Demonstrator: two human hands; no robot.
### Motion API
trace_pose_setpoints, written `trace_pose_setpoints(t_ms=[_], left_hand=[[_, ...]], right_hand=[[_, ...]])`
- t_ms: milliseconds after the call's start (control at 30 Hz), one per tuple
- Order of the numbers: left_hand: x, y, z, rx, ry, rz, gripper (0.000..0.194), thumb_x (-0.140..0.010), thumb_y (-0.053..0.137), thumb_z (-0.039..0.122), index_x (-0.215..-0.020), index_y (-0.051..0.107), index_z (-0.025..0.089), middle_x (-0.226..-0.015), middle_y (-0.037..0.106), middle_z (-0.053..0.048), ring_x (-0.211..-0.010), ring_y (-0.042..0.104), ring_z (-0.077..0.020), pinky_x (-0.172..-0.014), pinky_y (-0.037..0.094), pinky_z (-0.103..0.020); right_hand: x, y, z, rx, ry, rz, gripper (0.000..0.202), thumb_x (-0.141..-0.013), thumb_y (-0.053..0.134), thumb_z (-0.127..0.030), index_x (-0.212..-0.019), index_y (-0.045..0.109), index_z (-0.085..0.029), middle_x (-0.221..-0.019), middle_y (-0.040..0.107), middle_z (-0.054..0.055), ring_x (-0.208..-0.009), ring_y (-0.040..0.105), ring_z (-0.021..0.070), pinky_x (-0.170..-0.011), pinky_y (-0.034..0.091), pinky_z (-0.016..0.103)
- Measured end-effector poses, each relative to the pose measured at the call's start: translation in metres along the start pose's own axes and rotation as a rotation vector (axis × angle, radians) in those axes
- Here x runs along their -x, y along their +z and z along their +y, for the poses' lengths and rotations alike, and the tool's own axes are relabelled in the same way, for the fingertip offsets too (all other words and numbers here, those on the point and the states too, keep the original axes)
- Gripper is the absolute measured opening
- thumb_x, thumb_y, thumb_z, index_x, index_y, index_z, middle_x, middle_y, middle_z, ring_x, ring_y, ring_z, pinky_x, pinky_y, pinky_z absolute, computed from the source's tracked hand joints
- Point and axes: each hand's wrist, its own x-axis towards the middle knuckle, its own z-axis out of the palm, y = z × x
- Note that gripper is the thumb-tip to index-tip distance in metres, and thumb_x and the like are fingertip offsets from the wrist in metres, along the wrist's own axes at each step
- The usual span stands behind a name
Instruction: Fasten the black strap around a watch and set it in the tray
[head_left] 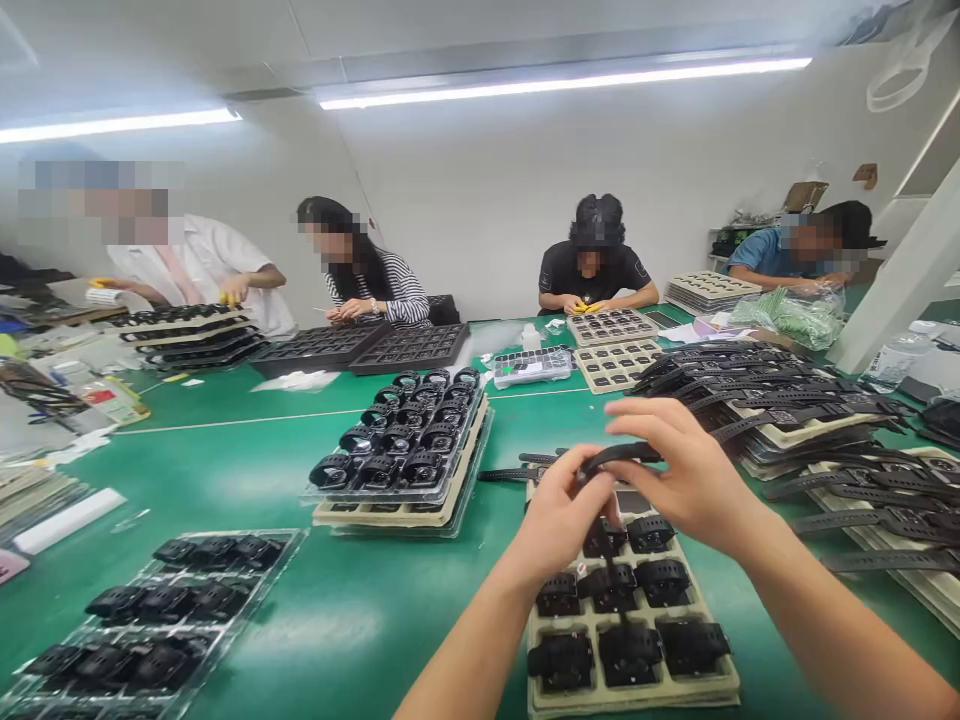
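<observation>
Head view, green counter (pixel 337 620). Both hands raised above a beige tray (pixel 634 690) of black watch bodies, near front centre.

Left hand (pixel 559 515): fingers curled, thumb and fingertips pinched on the left end of a black strap (pixel 619 455). Right hand (pixel 694 475): fingers bent over the strap's right part, closed around it from above. Strap held between the two hands, clear of the tray, long axis running roughly left to right, nearly level, left end dipping slightly toward the left hand. Its right end is hidden under the right hand; which end carries the buckle cannot be told.

Tray below: watch bodies (pixel 628 655) in rows, the far rows partly covered by the hands; near edge cut by the frame bottom.

Right of the hands: stacked trays of loose black straps (pixel 780 395), straps lying mostly left to right, overhanging the edges. Left of centre: a stack of clear trays with rounded black parts (pixel 409 430). Near left corner: another clear tray (pixel 150 625), cut off by the frame.

Far side of the counter: four seated people at their own trays, hands small and hard to make out
</observation>
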Motion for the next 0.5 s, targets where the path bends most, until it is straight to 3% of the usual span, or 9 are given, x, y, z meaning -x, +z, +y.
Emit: trace_pose_setpoints(t_ms=[67,133,167,267,300,333,400,467,500], left_hand=[[0.003,-0.005,-0.008,0.276,-0.023,0.183,0.006,-0.089,0.062,0.026,-0.089,0.059,0.021,-0.058,0.049,0.007,-0.054,0.051,-0.0109,-0.058,0.045,-0.024],[0.006,-0.013,-0.011,0.474,-0.005,0.352,0.014,-0.087,0.065,0.027,-0.082,0.053,0.021,-0.063,0.042,0.007,-0.055,0.044,-0.009,-0.056,0.042,-0.022],[0.007,-0.017,-0.011,0.557,-0.012,0.39,0.017,-0.087,0.064,0.03,-0.082,0.051,0.021,-0.066,0.041,0.006,-0.057,0.043,-0.0089,-0.057,0.042,-0.021],[0.011,-0.022,-0.004,0.808,-0.084,0.387,0.023,-0.093,0.053,0.041,-0.084,0.051,0.02,-0.072,0.04,0.003,-0.061,0.046,-0.0112,-0.06,0.045,-0.025],[0.013,-0.021,-0.003,0.888,-0.108,0.382,0.025,-0.095,0.05,0.043,-0.086,0.051,0.02,-0.072,0.041,0.002,-0.062,0.047,-0.0123,-0.062,0.047,-0.026],[0.017,-0.018,-0.002,0.943,-0.125,0.381,0.027,-0.096,0.048,0.045,-0.086,0.052,0.02,-0.073,0.042,0.001,-0.063,0.048,-0.0131,-0.064,0.047,-0.027],[0.026,-0.009,-0.007,0.959,-0.136,0.387,0.03,-0.097,0.049,0.049,-0.088,0.052,0.02,-0.074,0.043,0.001,-0.064,0.049,-0.0138,-0.066,0.048,-0.029],[0.036,-0.002,-0.018,0.922,-0.121,0.389,0.035,-0.093,0.057,0.056,-0.088,0.053,0.021,-0.072,0.044,0.002,-0.064,0.05,-0.0138,-0.069,0.049,-0.029],[0.04,0.0,-0.026,0.867,-0.097,0.372,0.04,-0.089,0.06,0.062,-0.089,0.053,0.022,-0.072,0.045,0.003,-0.064,0.051,-0.014,-0.072,0.049,-0.031]], right_hand=[[0.026,0.01,-0.011,-0.034,0.086,0.166,0.023,-0.091,0.069,-0.027,-0.113,0.063,-0.029,-0.102,0.068,0.007,-0.099,0.064,0.0286,-0.093,0.051,0.047],[0.065,0.028,-0.023,-0.202,0.246,0.246,0.008,-0.094,0.063,-0.025,-0.101,0.063,-0.029,-0.09,0.066,0.005,-0.084,0.064,0.025,-0.08,0.053,0.04],[0.085,0.04,-0.031,-0.315,0.35,0.089,0.007,-0.096,0.059,-0.026,-0.092,0.064,-0.029,-0.084,0.065,0.004,-0.077,0.063,0.023,-0.072,0.054,0.037],[0.131,0.084,-0.049,-0.763,0.524,-0.73,0.017,-0.085,0.07,-0.043,-0.097,0.072,-0.031,-0.074,0.067,0.0,-0.06,0.061,0.0175,-0.057,0.051,0.028],[0.139,0.096,-0.052,-0.867,0.589,-0.817,0.034,-0.079,0.074,-0.05,-0.106,0.071,-0.031,-0.077,0.068,0.0,-0.056,0.059,0.0154,-0.054,0.049,0.026],[0.144,0.105,-0.054,-0.93,0.717,-0.763,0.051,-0.08,0.071,-0.058,-0.122,0.066,-0.031,-0.087,0.07,0.002,-0.054,0.058,0.0136,-0.051,0.048,0.026],[0.147,0.108,-0.05,-0.972,0.954,-0.475,0.07,-0.085,0.061,-0.07,-0.142,0.049,-0.031,-0.109,0.069,0.009,-0.054,0.06,0.0152,-0.046,0.05,0.028],[0.145,0.097,-0.036,-0.868,1.031,-0.13,0.066,-0.09,0.054,-0.07,-0.144,0.044,-0.034,-0.124,0.065,0.012,-0.067,0.067,0.0217,-0.051,0.057,0.034],[0.144,0.089,-0.026,-0.787,1.009,-0.041,0.058,-0.095,0.051,-0.065,-0.145,0.042,-0.037,-0.133,0.061,0.012,-0.079,0.069,0.0252,-0.061,0.06,0.037]])
